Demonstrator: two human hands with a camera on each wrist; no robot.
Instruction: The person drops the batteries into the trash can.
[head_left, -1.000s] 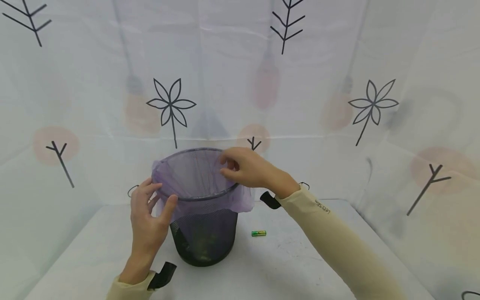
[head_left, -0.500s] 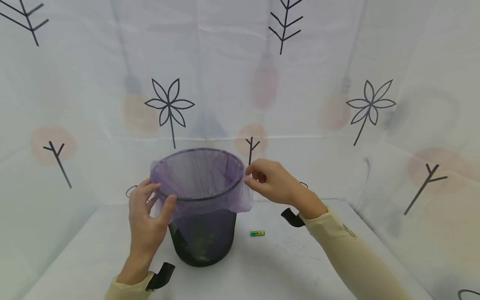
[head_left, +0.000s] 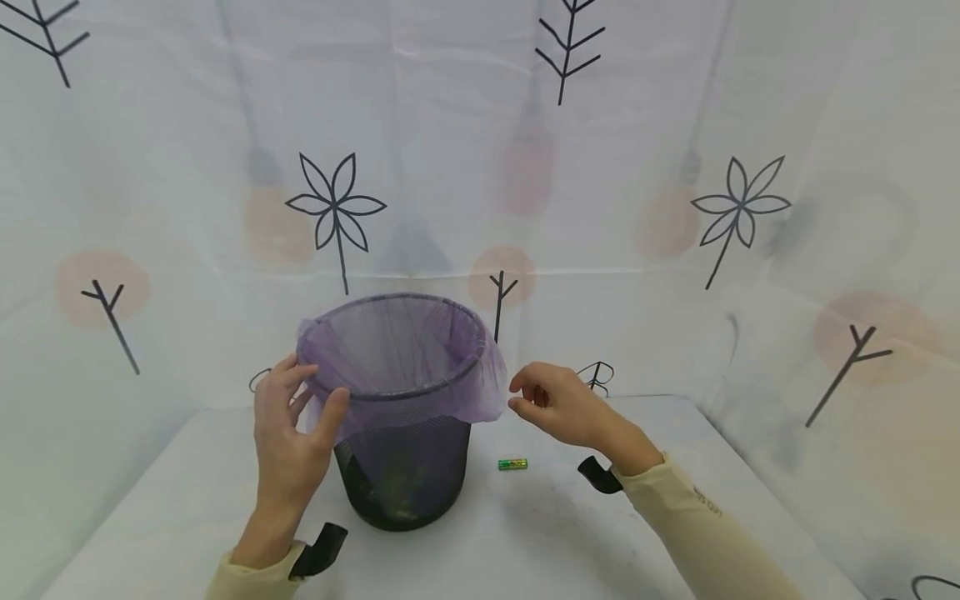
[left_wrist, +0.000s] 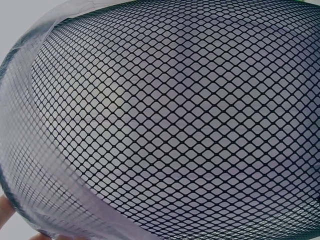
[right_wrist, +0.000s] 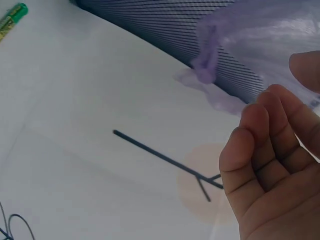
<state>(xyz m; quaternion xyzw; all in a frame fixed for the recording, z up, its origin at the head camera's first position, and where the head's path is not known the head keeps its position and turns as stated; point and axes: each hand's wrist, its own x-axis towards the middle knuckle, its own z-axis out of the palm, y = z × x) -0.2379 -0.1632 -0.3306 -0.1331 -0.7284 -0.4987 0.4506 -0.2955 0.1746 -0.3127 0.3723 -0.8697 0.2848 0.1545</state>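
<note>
A black mesh trash can (head_left: 405,487) stands upright on the white table, lined with a translucent purple trash bag (head_left: 390,350). The bag is folded over the rim and hangs down outside. My left hand (head_left: 292,442) holds the can at its left rim, fingers bent on the side and thumb at the front. Just right of the bag's hanging edge is my right hand (head_left: 562,404), its fingers loosely curled. In the right wrist view, a gap shows between thumb and fingers (right_wrist: 237,150), with nothing held.
A green and gold battery (head_left: 513,464) lies on the table (head_left: 570,533) right of the can, below my right hand. A white curtain (head_left: 600,208) printed with flowers and twigs encloses the back and sides.
My right hand has moved from the can's right rim outward and down, off the bag. The bag's right edge now flares out slightly. The left hand has kept its place on the can.
</note>
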